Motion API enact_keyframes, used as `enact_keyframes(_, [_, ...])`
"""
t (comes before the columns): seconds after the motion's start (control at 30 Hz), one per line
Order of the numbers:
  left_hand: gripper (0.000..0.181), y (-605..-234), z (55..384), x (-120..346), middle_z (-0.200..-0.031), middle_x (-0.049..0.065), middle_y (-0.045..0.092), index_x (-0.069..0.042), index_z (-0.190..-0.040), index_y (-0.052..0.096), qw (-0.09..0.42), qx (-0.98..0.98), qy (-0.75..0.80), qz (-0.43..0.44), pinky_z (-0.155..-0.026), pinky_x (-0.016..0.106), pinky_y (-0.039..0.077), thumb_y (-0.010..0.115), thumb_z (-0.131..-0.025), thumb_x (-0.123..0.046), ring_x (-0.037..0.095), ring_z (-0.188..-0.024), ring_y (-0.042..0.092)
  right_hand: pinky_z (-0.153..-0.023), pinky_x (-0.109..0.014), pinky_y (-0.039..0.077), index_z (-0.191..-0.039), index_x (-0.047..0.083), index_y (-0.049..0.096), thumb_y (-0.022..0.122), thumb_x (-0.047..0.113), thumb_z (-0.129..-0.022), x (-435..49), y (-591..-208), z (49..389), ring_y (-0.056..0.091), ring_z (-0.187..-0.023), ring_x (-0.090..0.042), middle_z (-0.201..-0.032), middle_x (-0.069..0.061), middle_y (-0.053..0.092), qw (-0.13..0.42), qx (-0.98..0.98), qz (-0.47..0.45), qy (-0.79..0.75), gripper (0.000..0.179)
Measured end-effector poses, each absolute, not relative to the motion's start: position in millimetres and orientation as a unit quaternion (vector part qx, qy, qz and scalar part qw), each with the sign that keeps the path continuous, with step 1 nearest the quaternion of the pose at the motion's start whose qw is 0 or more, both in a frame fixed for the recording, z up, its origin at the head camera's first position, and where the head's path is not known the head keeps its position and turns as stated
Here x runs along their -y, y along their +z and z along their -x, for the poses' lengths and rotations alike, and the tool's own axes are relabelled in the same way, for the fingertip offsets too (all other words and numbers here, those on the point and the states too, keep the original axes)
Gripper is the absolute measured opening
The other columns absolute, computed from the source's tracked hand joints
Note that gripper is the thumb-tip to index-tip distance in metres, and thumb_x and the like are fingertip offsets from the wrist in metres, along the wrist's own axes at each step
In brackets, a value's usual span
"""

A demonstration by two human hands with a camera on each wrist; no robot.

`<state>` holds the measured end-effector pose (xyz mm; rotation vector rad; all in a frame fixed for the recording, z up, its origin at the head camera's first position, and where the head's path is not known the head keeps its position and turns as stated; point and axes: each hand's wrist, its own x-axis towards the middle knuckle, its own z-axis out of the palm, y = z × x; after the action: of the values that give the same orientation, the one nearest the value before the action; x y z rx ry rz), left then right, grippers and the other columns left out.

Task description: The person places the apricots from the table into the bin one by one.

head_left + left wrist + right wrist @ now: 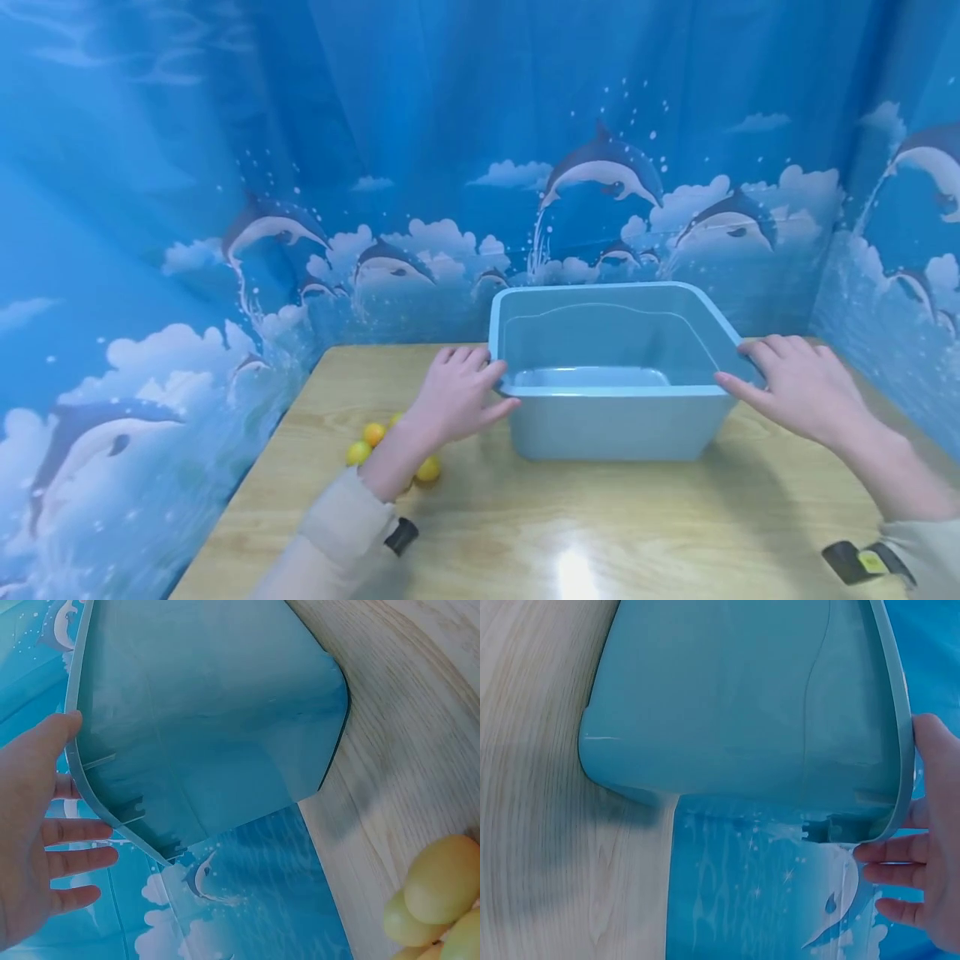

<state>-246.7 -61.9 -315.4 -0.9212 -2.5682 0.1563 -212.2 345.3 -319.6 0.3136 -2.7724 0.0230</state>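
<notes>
A pale blue open-topped plastic storage bin [607, 429] stands upright on the wooden table, nothing visible inside it. My left hand [461, 396] grips its rim at the left front corner. In the left wrist view, that hand's thumb lies on the rim while the other fingers spread beyond it. At the right side, my right hand [798, 387] holds the opposite rim between thumb and fingers. The right wrist view has the right thumb against the rim edge, fingertips close to the corner.
Several small yellow and orange round fruits [358, 453] lie on the table [495, 533], partly hidden behind my left forearm. They show large in the left wrist view [442, 877]. A blue dolphin-print curtain [450, 125] hangs behind the table and along both sides.
</notes>
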Motion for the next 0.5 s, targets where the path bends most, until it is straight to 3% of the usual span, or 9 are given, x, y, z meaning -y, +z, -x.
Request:
enact_keyframes(0.27, [0.044, -318, 241, 74, -0.1, 0.003, 0.059, -0.02, -0.105, 0.06, 0.229, 0.912, 0.05, 0.336, -0.084, 0.04, 0.044, 0.053, -0.085, -0.058, 0.023, -0.094, 0.055, -0.074, -0.058, 0.037, -0.116, -0.004, 0.058, 0.054, 0.054, -0.086, -334, -318, 206, 0.046, -0.105, -0.045, -0.115, -0.027, 0.054, 0.181, 0.977, -0.117, 0.007, 0.065])
enact_keyframes(0.5, [0.046, -317, 230, 83, -0.102, 0.005, 0.06, -0.018, -0.107, 0.061, 0.225, 0.915, 0.042, 0.332, -0.086, 0.043, 0.043, 0.055, -0.084, -0.057, 0.025, -0.097, 0.055, -0.071, -0.056, 0.038, -0.116, -0.004, 0.058, 0.054, 0.055, -0.086, -326, -318, 201, 0.046, -0.104, -0.045, -0.114, -0.027, 0.054, 0.167, 0.978, -0.122, 0.007, 0.066])
